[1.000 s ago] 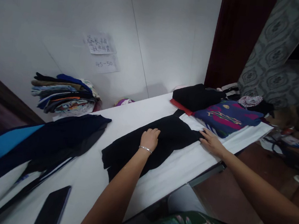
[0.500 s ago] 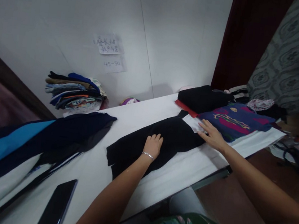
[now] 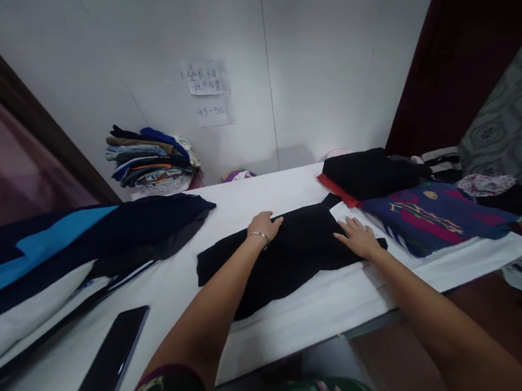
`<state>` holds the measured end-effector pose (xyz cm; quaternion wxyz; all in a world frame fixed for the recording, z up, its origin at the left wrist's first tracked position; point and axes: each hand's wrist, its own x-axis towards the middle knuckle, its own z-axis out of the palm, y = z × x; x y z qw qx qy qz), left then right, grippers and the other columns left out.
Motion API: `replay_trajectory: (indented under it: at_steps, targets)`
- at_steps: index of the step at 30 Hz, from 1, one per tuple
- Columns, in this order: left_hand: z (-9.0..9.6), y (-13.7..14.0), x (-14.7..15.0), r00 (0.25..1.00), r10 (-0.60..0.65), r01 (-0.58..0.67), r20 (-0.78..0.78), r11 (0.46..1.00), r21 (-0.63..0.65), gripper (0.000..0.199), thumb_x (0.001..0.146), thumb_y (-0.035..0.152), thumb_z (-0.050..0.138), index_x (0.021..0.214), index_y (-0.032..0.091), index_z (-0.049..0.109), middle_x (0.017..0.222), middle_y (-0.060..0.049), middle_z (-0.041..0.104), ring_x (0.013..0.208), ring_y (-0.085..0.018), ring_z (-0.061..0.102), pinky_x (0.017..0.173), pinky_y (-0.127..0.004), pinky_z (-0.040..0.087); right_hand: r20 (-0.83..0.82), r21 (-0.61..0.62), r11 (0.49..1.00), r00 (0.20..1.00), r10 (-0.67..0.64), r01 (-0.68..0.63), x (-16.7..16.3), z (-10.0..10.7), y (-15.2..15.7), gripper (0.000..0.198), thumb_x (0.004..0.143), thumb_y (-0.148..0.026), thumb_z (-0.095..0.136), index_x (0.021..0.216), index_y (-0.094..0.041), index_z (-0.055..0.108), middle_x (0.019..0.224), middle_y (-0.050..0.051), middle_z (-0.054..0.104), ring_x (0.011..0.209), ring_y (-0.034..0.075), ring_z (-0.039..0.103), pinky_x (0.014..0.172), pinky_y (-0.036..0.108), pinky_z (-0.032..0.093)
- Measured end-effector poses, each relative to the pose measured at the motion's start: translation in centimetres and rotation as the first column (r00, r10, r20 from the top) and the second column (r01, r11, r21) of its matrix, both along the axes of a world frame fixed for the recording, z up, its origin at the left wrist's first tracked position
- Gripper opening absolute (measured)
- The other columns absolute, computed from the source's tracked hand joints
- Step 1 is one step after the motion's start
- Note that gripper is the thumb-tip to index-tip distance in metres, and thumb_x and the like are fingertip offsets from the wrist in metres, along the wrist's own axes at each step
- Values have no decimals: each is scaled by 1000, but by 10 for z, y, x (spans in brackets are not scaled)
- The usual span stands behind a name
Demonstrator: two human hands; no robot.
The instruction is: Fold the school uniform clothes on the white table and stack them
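A black garment (image 3: 297,250) lies spread on the white table (image 3: 281,188), its narrow strap-like end pointing to the back right. My left hand (image 3: 264,226), with a silver bracelet at the wrist, rests on the garment's far edge. Its thumb is apart from the fingers, which look slightly bent. My right hand (image 3: 358,238) lies flat with spread fingers on the garment's right end, over a white patch (image 3: 342,213) there. Part of the garment is hidden behind my left forearm.
Folded clothes (image 3: 151,160) form a stack at the back left. Dark blue clothing with a light blue stripe (image 3: 56,237) spreads along the left, near a phone (image 3: 113,352). To the right are a black folded garment (image 3: 372,174) and a patterned blue sweater (image 3: 434,217). Paper notes (image 3: 208,81) hang on the wall.
My left hand has moved from the middle of the black garment to its far edge. My right hand has slid slightly inward on the garment. The view has turned a little left.
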<state>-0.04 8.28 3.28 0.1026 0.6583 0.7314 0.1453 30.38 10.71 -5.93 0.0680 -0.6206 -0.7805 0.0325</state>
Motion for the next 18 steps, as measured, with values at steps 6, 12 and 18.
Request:
replay_trajectory:
  at_steps: [6, 12, 18]
  targets:
    - [-21, 12, -2, 999, -21, 26, 28, 980, -198, 42, 79, 42, 60, 112, 16, 64, 117, -12, 67, 107, -25, 63, 84, -29, 48, -5, -32, 999, 1000, 4, -4, 0, 5, 3, 68, 89, -65, 24, 143, -27, 40, 154, 10, 30, 142, 31, 22, 107, 59, 27]
    - [-29, 1, -16, 991, 122, -116, 51, 986, -116, 40, 83, 42, 53, 116, 21, 61, 123, -11, 65, 114, -26, 60, 88, -34, 48, -10, -69, 997, 999, 37, -38, 1, 11, 5, 66, 88, -66, 25, 137, -26, 46, 150, 9, 38, 140, 32, 28, 106, 59, 29]
    - [-34, -8, -18, 988, 144, -133, 58, 979, -156, 53, 84, 52, 50, 124, 18, 57, 125, -15, 62, 115, -30, 59, 90, -40, 47, 14, -125, 990, 998, 62, -59, 0, 17, 5, 63, 89, -64, 26, 132, -25, 49, 151, 9, 36, 141, 32, 24, 106, 60, 29]
